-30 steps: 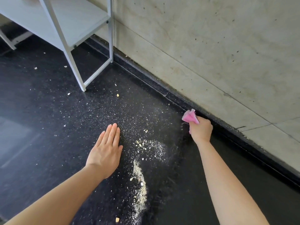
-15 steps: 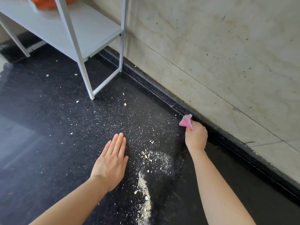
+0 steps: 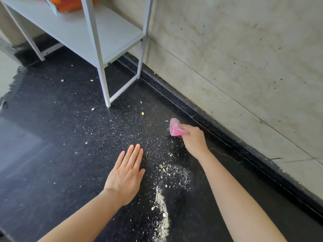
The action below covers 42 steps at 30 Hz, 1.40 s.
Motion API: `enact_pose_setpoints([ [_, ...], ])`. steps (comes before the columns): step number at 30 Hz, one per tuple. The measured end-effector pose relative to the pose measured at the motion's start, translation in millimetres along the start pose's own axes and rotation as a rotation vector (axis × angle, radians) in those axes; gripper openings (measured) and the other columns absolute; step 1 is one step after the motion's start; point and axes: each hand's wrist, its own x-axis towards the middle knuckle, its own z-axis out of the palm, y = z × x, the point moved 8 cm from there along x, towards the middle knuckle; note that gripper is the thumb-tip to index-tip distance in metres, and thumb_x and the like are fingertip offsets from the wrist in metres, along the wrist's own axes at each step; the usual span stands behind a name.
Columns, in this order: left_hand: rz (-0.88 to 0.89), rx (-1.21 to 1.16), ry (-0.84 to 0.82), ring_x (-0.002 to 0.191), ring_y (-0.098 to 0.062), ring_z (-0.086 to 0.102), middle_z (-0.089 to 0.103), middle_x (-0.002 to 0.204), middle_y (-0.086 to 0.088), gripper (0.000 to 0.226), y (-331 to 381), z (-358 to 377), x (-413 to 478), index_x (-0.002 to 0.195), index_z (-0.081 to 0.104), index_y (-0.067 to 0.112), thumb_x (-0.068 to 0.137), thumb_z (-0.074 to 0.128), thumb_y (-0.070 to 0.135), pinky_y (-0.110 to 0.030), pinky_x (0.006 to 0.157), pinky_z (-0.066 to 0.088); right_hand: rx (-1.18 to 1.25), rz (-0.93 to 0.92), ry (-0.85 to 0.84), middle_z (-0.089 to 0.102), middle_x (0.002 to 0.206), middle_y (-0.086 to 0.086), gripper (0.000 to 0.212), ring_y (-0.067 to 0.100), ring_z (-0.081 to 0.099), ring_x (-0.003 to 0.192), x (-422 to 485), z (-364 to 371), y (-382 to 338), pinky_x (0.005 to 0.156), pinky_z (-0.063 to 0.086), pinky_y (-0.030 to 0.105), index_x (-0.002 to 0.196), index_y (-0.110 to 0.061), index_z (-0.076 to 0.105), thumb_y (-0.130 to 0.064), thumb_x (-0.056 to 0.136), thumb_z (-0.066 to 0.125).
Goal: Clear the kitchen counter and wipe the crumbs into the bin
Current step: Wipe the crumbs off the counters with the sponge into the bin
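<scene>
Crumbs point(image 3: 180, 174) lie strewn over the black speckled surface point(image 3: 52, 154). They are thickest in a pale patch and a narrow ridge between the two forearms, and thin to fine specks farther out. The left grip point(image 3: 126, 173) is released, fingers straight and together, palm flat on the surface just left of the patch. The right grip point(image 3: 193, 139) is clenched round a pink cloth point(image 3: 175, 128) (bunched, a little blurred), held low at the surface near the dark strip at the foot of the wall point(image 3: 244, 58). Farther back a white rack point(image 3: 104, 84) stands on the surface, with an orange packet point(image 3: 70, 4) on its shelf.
</scene>
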Motion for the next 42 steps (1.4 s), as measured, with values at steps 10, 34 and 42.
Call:
enact_pose_setpoints([
  [10,-0.423,-0.197,0.276,0.142,-0.010,-0.014,-0.001,0.159,-0.006,0.066,-134.0,-31.2,-53.5,0.149,0.002,0.005,0.094,0.014,0.041,-0.032,0.117,-0.008,-0.309,0.067,0.168,0.051,0.138,-0.006,0.067,0.018,0.035,0.100,3.9,18.4,-17.7,0.087,0.027,0.031,0.144,-0.038,0.032,0.002,0.092,0.041],
  [34,-0.443,-0.200,0.345,0.144,-0.024,0.019,0.029,0.153,-0.012,0.061,-161.8,-33.1,-62.7,0.145,0.030,0.001,0.094,0.021,0.035,-0.035,0.119,0.005,0.307,0.044,-0.404,0.069,0.089,-0.011,0.048,0.007,0.057,0.078,-15.4,80.6,-80.3,0.066,0.040,0.012,0.111,-0.027,0.068,0.007,0.082,0.051],
  [42,-0.448,-0.182,0.338,0.144,-0.023,0.020,0.030,0.152,-0.011,0.062,-165.4,-29.2,-61.8,0.145,0.030,0.003,0.095,0.018,0.038,-0.031,0.118,0.003,0.098,0.148,0.093,0.053,0.068,0.000,0.023,0.022,0.047,0.067,88.0,30.7,-78.7,0.064,0.033,0.031,0.089,-0.018,0.070,-0.013,0.094,0.048],
])
